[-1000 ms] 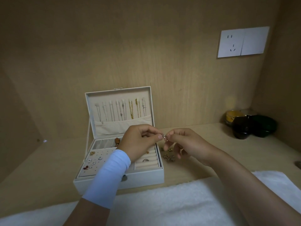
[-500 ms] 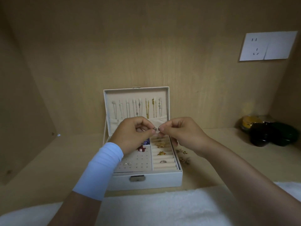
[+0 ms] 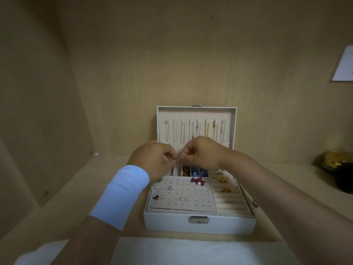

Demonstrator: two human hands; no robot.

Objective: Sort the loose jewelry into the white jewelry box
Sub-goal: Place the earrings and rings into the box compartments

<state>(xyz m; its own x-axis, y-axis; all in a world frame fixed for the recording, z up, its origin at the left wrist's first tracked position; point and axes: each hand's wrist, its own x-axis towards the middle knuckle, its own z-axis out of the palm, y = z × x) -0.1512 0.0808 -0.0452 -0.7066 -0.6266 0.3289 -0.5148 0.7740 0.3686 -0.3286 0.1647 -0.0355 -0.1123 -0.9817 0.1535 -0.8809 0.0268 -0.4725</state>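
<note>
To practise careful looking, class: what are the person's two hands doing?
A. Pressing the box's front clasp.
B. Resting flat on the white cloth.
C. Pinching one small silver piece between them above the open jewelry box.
C: the left hand and right hand meet at the fingertips on a small silver piece, held over the open white jewelry box.

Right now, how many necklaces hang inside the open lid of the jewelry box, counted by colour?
Silver necklaces: 6
Gold necklaces: 2
Total: 8
</note>
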